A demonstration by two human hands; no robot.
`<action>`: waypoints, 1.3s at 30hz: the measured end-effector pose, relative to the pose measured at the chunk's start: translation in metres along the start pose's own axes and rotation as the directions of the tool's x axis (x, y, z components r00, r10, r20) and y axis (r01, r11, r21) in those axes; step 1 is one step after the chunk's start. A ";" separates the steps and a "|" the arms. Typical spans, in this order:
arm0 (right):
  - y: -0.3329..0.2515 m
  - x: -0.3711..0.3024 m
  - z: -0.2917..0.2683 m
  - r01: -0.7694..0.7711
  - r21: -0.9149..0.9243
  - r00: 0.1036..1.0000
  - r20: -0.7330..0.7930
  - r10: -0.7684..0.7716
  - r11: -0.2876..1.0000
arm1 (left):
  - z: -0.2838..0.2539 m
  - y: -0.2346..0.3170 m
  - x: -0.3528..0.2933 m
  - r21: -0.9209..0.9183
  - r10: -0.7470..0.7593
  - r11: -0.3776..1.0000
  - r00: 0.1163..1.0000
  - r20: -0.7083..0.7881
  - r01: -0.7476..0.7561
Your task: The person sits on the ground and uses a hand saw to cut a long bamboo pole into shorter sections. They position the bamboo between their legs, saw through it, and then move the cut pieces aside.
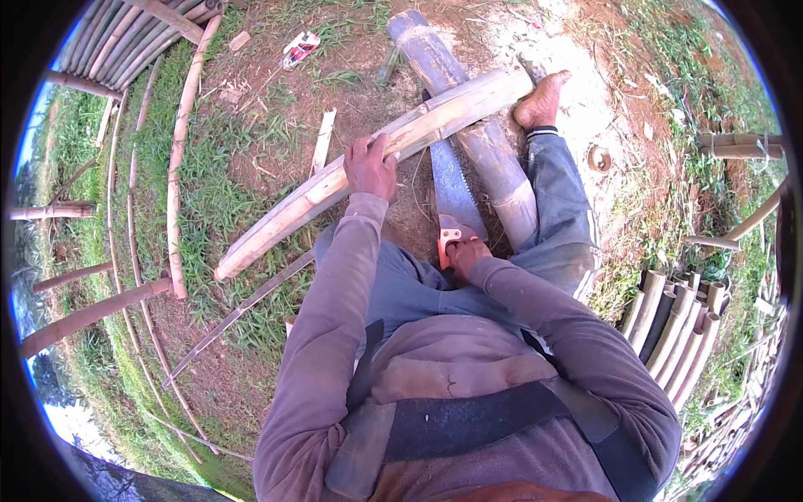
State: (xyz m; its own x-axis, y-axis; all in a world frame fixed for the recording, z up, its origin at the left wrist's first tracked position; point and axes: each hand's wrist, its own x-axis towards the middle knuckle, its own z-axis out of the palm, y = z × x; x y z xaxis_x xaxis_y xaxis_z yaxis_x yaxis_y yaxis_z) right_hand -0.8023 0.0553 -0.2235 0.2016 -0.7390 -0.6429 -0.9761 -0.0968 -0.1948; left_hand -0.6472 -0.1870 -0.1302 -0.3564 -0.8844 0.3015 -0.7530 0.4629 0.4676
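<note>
A thick, pale bamboo pole (293, 213) slants from near my left knee up to the right. Its far end rests across a greyish bamboo log (506, 188) on the ground, close to my bare foot (542, 99). My left hand (370, 167) lies over the pale pole with its fingers wrapped round the top. Just in front of my lap, my right hand (466, 258) is closed on the orange handle of a handsaw (452, 184). The toothed blade points away from me, and its tip passes under or against the pole; the exact contact is hidden.
Bamboo rails (180, 159) stand along the left. Cut bamboo lengths (673, 330) are bundled at the right. A long thin strip (242, 314) lies left of my legs, and a red-and-white wrapper-like item (301, 50) is on the ground beyond. Pale sawdust and chips lie around my foot.
</note>
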 end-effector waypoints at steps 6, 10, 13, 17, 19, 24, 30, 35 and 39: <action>-0.016 -0.083 -0.094 -0.121 0.179 0.992 -0.005 0.124 0.976 | -0.027 0.023 0.014 0.297 -0.019 0.954 0.980 0.200 -0.042; 0.001 -0.159 -0.116 0.033 0.218 0.898 -0.434 0.066 0.975 | -0.024 0.020 0.021 0.382 0.025 0.916 0.968 0.250 -0.122; 0.021 -0.216 -0.136 0.112 0.292 0.692 -0.708 0.136 0.950 | -0.025 0.022 0.023 0.394 0.044 0.906 0.960 0.276 -0.155; 0.057 -0.300 -0.170 0.126 0.540 0.705 -0.639 0.308 0.832 | -0.031 0.024 0.024 0.408 0.059 0.896 0.958 0.281 -0.175; 0.081 -0.338 -0.162 0.166 0.650 0.723 -0.592 0.357 0.742 | -0.033 0.023 0.022 0.419 0.059 0.890 0.956 0.286 -0.181; 0.076 -0.335 -0.130 0.320 0.739 0.390 -0.673 0.628 0.593 | -0.031 0.028 0.023 0.414 0.088 0.888 0.956 0.278 -0.202; 0.081 -0.320 -0.101 0.460 0.723 0.377 -0.685 0.623 0.516 | -0.030 0.023 0.022 0.414 0.085 0.888 0.957 0.278 -0.199; 0.059 -0.229 -0.118 0.524 0.746 0.340 -0.626 0.702 0.411 | -0.028 0.020 0.022 0.421 0.088 0.884 0.958 0.274 -0.202; 0.054 -0.181 -0.123 0.561 0.690 0.323 -0.691 0.647 0.457 | -0.026 0.023 0.024 0.427 0.118 0.875 0.956 0.268 -0.228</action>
State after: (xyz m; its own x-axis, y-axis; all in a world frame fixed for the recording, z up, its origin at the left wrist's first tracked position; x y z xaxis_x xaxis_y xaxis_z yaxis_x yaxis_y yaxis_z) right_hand -0.9014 0.1018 -0.0267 -0.6231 -0.7616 0.1780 -0.2765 0.0016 -0.9610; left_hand -0.6584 -0.1962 -0.0901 -0.5779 -0.8071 0.1208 -0.8140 0.5807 -0.0142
